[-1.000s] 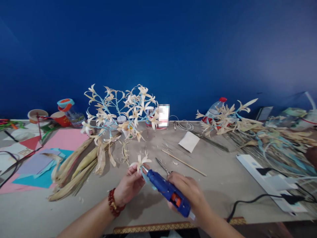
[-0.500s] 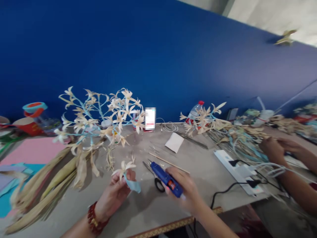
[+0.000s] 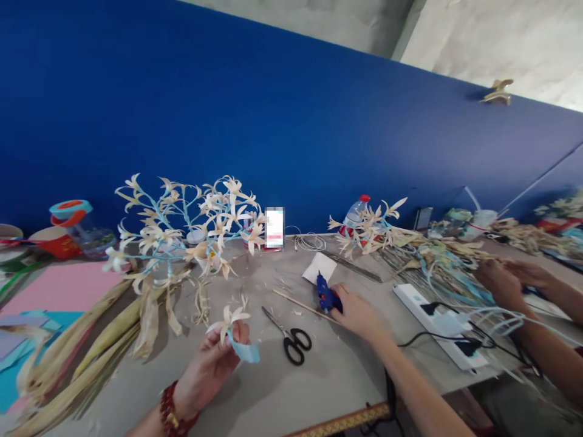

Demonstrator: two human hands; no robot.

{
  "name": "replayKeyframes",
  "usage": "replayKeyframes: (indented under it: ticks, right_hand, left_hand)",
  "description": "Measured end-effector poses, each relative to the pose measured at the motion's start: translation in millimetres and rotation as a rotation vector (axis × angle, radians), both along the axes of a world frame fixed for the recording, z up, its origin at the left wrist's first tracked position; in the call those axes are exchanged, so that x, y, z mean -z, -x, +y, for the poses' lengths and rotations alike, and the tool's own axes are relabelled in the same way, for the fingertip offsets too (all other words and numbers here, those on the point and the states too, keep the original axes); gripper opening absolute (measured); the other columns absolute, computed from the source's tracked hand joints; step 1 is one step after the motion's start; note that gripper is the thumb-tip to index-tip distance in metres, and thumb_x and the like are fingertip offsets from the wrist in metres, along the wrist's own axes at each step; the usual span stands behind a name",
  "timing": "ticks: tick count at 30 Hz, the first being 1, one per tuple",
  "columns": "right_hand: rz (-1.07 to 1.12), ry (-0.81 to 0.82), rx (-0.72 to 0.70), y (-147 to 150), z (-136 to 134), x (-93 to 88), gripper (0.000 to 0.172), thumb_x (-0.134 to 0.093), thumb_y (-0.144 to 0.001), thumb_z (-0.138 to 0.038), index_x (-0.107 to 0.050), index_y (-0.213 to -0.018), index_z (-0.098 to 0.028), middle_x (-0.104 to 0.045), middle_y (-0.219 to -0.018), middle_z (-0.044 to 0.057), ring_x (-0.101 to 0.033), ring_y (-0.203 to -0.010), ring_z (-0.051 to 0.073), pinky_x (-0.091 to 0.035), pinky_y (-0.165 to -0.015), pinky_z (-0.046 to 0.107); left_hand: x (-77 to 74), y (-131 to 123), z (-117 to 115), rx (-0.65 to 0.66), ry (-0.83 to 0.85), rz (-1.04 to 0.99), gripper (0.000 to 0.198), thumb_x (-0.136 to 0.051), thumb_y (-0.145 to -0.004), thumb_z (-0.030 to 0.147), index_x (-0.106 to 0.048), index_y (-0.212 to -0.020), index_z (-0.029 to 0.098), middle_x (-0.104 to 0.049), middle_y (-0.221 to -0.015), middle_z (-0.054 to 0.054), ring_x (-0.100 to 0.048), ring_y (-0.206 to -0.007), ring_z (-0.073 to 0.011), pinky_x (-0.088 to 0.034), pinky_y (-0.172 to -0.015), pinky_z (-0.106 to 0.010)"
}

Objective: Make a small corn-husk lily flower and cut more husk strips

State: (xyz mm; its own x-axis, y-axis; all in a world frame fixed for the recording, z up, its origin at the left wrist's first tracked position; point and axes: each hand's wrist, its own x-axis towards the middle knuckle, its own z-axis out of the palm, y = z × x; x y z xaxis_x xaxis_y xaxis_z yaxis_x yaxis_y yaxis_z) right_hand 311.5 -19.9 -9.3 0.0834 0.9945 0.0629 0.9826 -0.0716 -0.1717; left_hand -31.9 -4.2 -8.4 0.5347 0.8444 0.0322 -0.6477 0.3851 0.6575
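My left hand (image 3: 217, 358) is closed around the stem of a cream husk flower (image 3: 231, 318), and a light blue strip (image 3: 246, 351) hangs from the stem beside my fingers. Over the white paper (image 3: 314, 267), my right hand (image 3: 355, 309) grips a blue hot glue gun (image 3: 325, 294) by its handle, nozzle pointing away from me. Whether the gun rests on the paper I cannot tell. Black-handled scissors (image 3: 291, 340) lie between my hands. A thin wooden stick (image 3: 296, 302) lies just left of the gun, its right end near my fingers.
Husk flowers on blue stems (image 3: 182, 227) stand at the back left, dried husks (image 3: 100, 328) in front of them. A white power strip (image 3: 437, 328) with cables lies right of my arm. Another person's hands (image 3: 505, 282) work among husks at the right. A phone (image 3: 274, 227) stands at the wall.
My right hand has carried the glue gun away from the flower, forward and right to the white paper. The scissors are now uncovered. My left hand still holds the flower, nearly in place.
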Motion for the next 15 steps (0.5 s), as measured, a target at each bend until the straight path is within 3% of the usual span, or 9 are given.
replayKeyframes:
  ticks: [5,8,10,12,15]
  right_hand:
    - [-0.035,-0.017,-0.139,-16,5,-3.0,0.038,-0.051,-0.077,-0.019,-0.053,-0.114,-0.012,-0.058,-0.116,0.015,-0.059,-0.099,0.029,-0.043,-0.089,0.038]
    - [-0.025,-0.192,-0.080,-2,1,-14.0,0.030,-0.052,-0.079,-0.022,-0.056,-0.107,-0.012,-0.058,-0.116,0.019,-0.055,-0.104,0.035,-0.041,-0.090,0.046]
    - [0.193,-0.304,-0.134,28,-9,-27.1,0.023,-0.049,-0.087,-0.027,-0.055,-0.107,-0.017,-0.059,-0.114,0.015,-0.058,-0.099,0.029,-0.044,-0.089,0.042]
    - [0.464,-0.340,-0.299,71,-22,-42.2,0.020,-0.048,-0.090,-0.028,-0.055,-0.107,-0.021,-0.059,-0.114,0.011,-0.059,-0.099,0.024,-0.047,-0.086,0.036]
    - [0.645,-0.330,-0.463,139,-35,-59.6,0.031,-0.059,-0.085,-0.031,-0.052,-0.114,-0.023,-0.058,-0.117,0.009,-0.055,-0.109,0.024,-0.045,-0.094,0.037]
  left_hand:
    - [-3.2,-1,0,0.007,0.003,0.000,0.020,-0.075,-0.074,0.032,-0.063,-0.071,0.016,-0.047,-0.068,0.001,-0.043,-0.064,-0.0116,-0.037,-0.061,-0.026]
    - [-2.7,-2,1,-0.024,0.032,0.005,0.022,-0.077,-0.071,0.031,-0.062,-0.070,0.016,-0.048,-0.068,0.001,-0.045,-0.065,-0.0114,-0.037,-0.062,-0.025]
    - [-1.8,-2,2,-0.034,0.037,0.015,0.022,-0.077,-0.071,0.032,-0.062,-0.071,0.016,-0.048,-0.067,0.001,-0.045,-0.064,-0.0113,-0.036,-0.061,-0.025]
    - [-1.7,-2,1,-0.029,0.031,0.014,0.021,-0.077,-0.072,0.032,-0.062,-0.072,0.016,-0.048,-0.067,0.002,-0.045,-0.062,-0.0109,-0.036,-0.060,-0.024]
    - [-2.9,-2,0,-0.011,0.024,0.007,0.020,-0.075,-0.074,0.031,-0.062,-0.072,0.015,-0.049,-0.068,0.001,-0.046,-0.062,-0.0103,-0.038,-0.061,-0.025]
